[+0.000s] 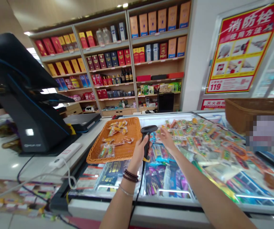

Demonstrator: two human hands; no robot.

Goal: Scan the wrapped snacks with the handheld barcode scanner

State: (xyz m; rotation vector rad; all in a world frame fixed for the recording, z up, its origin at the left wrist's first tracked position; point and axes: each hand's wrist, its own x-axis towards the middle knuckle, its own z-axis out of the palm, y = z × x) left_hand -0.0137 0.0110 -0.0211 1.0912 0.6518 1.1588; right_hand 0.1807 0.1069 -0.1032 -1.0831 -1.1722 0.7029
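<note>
A black barcode scanner (148,129) with a yellow trigger is gripped in my left hand (140,150), its head turned to the right. The cable hangs down along my forearm. Dark beads and a thin bracelet circle that wrist. My right hand (166,138) is just right of the scanner, over the near-left part of a spread of small wrapped snacks (199,133). Its fingers look slightly apart, and I make out nothing held in them. Left of both hands, an orange woven basket (92,152) holds several wrapped snacks (119,128).
The snacks lie on a glass-topped freezer (167,198) with colourful packages inside. On the left counter stand a black checkout terminal (32,105), a scale (82,121) and a white power strip (65,155). A brown basket (237,113) sits at right. Shelves of boxes (110,58) line the back.
</note>
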